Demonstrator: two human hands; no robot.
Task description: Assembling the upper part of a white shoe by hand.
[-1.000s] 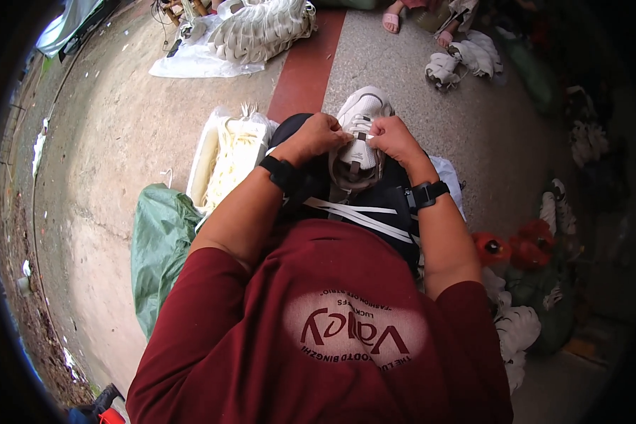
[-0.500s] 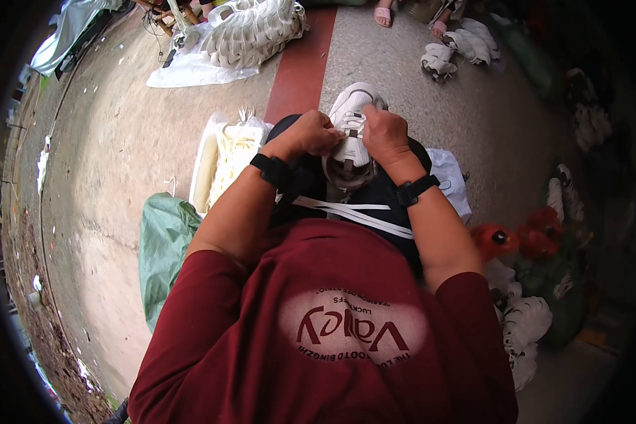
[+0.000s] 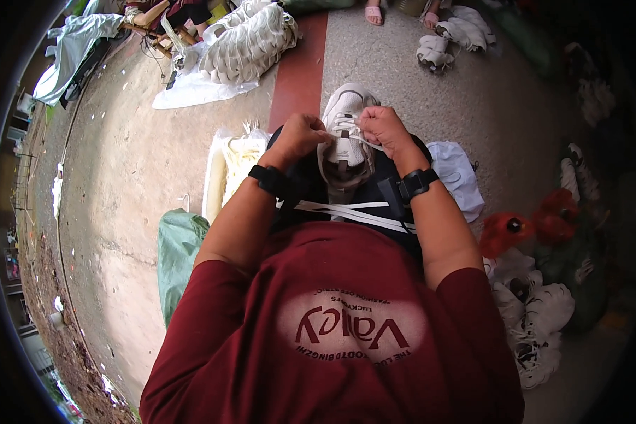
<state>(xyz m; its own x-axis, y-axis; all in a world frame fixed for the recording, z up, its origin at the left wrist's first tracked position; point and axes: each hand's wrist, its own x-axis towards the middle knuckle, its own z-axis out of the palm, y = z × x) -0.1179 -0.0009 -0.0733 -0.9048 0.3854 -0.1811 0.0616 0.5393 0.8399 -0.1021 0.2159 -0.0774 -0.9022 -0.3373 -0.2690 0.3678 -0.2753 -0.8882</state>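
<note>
A white and grey sneaker [image 3: 345,157] rests on my lap, toe pointing away from me, between my two hands. White shoelace [image 3: 360,140] runs through its eyelets and crosses the tongue. My left hand [image 3: 304,137] is closed in a pinch at the left eyelet side, on what looks like one end of the lace. At the right eyelet side, my right hand [image 3: 386,130] pinches the lace, and a length of it passes under the fingers. Loose white laces [image 3: 353,208] lie across my dark-trousered lap.
A white container [image 3: 216,177] of pale laces stands left of my knee, beside a green bag [image 3: 178,247]. Right lie a white bag [image 3: 456,177], red mesh bags [image 3: 503,236] and piled shoes [image 3: 544,311]. Ahead are stacked shoes [image 3: 251,46] and another person's sandalled foot [image 3: 374,14].
My right hand has turned so its fingers point toward the shoe, and a stretch of lace now shows below it. My left hand has shifted slightly left, still at the shoe's left side.
</note>
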